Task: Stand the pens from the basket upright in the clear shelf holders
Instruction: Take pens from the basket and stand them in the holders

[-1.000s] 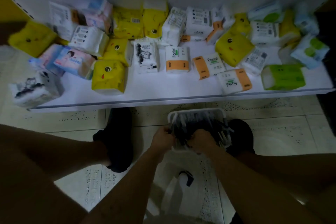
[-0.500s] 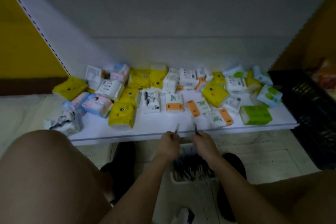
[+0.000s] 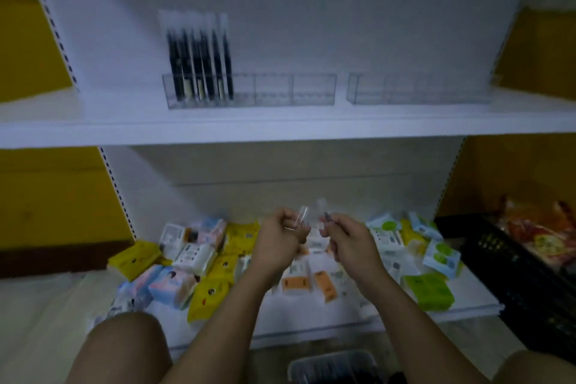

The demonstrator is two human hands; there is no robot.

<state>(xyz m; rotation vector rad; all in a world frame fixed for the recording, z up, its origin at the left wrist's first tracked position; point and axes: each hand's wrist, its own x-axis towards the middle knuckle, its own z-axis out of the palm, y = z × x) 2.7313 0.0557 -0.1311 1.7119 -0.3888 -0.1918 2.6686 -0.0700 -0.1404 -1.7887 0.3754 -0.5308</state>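
The left hand (image 3: 280,241) curls round a pen (image 3: 301,217), the right hand (image 3: 347,241) round a second pen (image 3: 322,210), capped tips up, close together. Both hover well below the holder (image 3: 274,90), whose left end has dark pens (image 3: 199,65) standing. The basket (image 3: 333,363) sits far beneath it.

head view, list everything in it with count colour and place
shelved pens: about six, black with clear caps, upright in left holder's left end
left holder: one, clear, upper shelf
right holder: one, clear, upper shelf, no pens seen in it
upper shelf: one, white
tissue packs: many; yellow, white, blue, green, orange-banded; lower shelf
black crate: one, right side, holds orange-red packets
basket: one, white, bottom edge
left-hand pen: one, clear cap
right-hand pen: one, clear cap, dark body
left hand: grips its pen
right hand: grips its pen
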